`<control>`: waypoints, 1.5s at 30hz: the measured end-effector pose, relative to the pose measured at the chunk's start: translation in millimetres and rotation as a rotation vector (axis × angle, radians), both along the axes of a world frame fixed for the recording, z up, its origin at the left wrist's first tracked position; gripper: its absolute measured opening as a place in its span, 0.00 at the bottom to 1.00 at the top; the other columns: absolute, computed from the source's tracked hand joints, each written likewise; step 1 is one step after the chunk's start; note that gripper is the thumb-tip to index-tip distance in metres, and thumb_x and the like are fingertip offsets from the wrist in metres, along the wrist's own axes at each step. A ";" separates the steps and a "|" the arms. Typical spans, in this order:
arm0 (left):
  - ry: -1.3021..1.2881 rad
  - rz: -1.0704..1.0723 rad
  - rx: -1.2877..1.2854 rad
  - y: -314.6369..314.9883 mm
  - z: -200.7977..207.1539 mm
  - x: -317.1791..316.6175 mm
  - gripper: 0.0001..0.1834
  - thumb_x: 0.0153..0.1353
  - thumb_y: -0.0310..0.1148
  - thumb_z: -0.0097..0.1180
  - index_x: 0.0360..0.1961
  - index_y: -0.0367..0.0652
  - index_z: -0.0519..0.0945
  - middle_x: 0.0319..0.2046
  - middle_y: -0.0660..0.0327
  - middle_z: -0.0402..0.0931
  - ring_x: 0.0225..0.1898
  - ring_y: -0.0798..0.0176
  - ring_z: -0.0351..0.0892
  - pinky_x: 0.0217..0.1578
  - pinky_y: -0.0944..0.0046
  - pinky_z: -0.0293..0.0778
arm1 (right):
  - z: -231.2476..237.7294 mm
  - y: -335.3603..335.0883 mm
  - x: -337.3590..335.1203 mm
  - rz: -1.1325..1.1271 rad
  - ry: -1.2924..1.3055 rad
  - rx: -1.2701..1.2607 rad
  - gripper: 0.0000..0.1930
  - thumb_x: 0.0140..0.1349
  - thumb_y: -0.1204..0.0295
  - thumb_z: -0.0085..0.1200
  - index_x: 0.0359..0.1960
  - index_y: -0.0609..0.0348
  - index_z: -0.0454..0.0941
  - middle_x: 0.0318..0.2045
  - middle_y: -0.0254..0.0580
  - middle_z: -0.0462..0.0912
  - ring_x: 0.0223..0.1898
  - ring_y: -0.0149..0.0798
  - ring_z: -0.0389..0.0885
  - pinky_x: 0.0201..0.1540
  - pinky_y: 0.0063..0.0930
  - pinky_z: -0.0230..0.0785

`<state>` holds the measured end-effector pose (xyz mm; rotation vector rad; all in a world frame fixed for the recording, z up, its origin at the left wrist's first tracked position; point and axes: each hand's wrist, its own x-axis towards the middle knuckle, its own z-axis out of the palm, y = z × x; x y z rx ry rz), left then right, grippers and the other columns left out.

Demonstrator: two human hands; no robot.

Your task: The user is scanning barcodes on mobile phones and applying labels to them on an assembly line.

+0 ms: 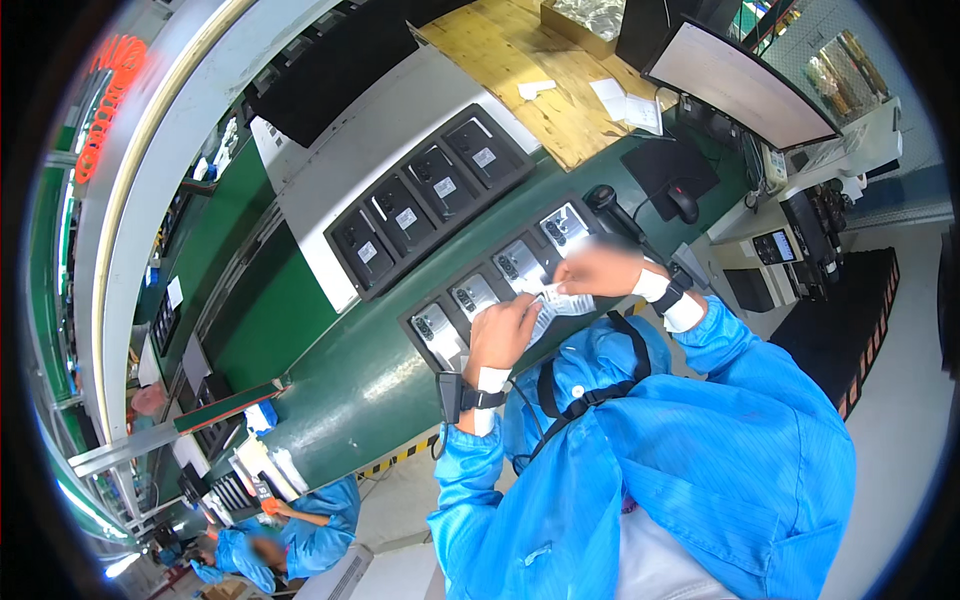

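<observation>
A small white printed label sheet point(546, 312) is between my two hands, over the near side of a dark tray point(447, 306). My left hand point(502, 332) pinches its left part with closed fingers. From the right, my right hand point(598, 272) grips the upper right part, its fingertips close to those of the left; blur covers some of this hand. Several silver phone-like devices lie in the tray compartments, such as one silver device point(474, 296) beside my left hand and another silver device point(563, 226) beyond my right. My hands and the sheet partly cover the near compartments.
Behind stands a second dark tray point(372, 290) with several black devices bearing white labels. A handheld scanner point(606, 203), a mouse point(683, 204) and a monitor point(742, 86) are to the right, with a label printer point(765, 255) beyond. At lower left a co-worker's blue sleeve point(325, 515) shows.
</observation>
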<state>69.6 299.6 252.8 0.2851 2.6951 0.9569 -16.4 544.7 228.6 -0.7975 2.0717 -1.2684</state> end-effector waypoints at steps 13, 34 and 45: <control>0.078 -0.402 -0.001 37.5 -133.8 -36.2 0.11 0.63 0.35 0.59 0.42 0.43 0.84 0.50 0.61 0.79 0.63 0.60 0.73 0.69 0.38 0.53 | -95.3 49.5 10.3 -0.778 -0.133 -0.014 0.09 0.66 0.75 0.60 0.46 0.64 0.82 0.36 0.41 0.86 0.31 0.29 0.81 0.38 0.28 0.75; 0.197 -0.237 0.193 -6.5 -87.6 -1.9 0.09 0.65 0.31 0.58 0.40 0.37 0.84 0.52 0.59 0.81 0.67 0.55 0.72 0.71 0.44 0.57 | -113.9 -48.7 19.3 -0.249 0.615 0.405 0.20 0.61 0.69 0.59 0.57 0.49 0.81 0.66 0.37 0.76 0.74 0.52 0.60 0.71 0.64 0.51; -0.013 0.078 0.334 -23.2 -73.8 4.1 0.14 0.68 0.41 0.60 0.42 0.40 0.84 0.31 0.45 0.83 0.34 0.38 0.83 0.37 0.46 0.77 | -59.9 -43.0 42.4 -0.265 -0.104 -0.093 0.17 0.69 0.61 0.60 0.50 0.62 0.82 0.38 0.48 0.86 0.42 0.41 0.85 0.49 0.35 0.75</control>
